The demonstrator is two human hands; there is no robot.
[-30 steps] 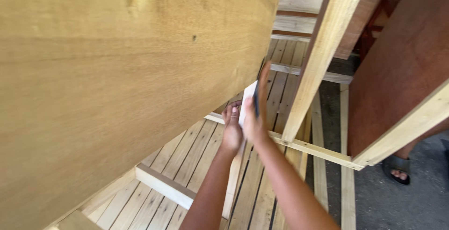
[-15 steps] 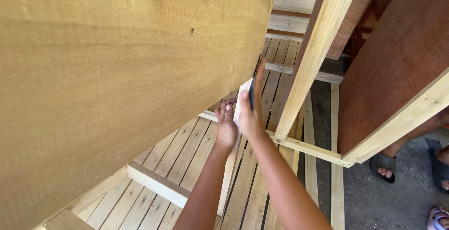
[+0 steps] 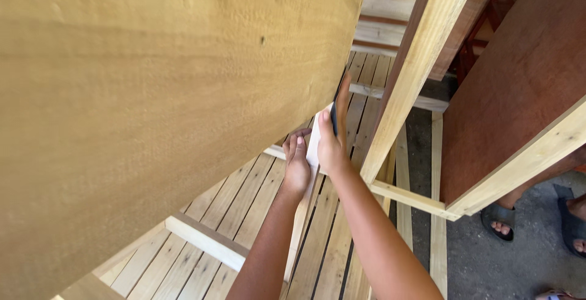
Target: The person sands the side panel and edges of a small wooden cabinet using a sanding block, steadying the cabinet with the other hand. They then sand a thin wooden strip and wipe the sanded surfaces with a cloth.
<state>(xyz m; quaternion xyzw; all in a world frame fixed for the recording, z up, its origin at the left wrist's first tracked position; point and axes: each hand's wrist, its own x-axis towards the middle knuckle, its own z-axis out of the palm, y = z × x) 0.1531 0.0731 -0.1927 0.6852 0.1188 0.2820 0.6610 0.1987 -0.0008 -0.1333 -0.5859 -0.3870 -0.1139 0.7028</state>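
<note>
Sandpaper sheet (image 3: 315,144) sits pinched in my right hand (image 3: 331,147) against the plywood panel (image 3: 152,104); my left hand (image 3: 297,169) curls against its edge.

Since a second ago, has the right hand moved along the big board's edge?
Cannot tell: the right hand with the white sheet sits at the same spot against the large wooden panel; only the camera shifted.

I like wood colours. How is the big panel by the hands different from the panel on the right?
The yellow panel is pale golden; the brown panel is dark reddish. The yellow panel fills most of the view, and both hands, left and right, work at its edge; the brown panel is untouched, framed by pale wooden battens. Both are flat wooden sheets.
</note>
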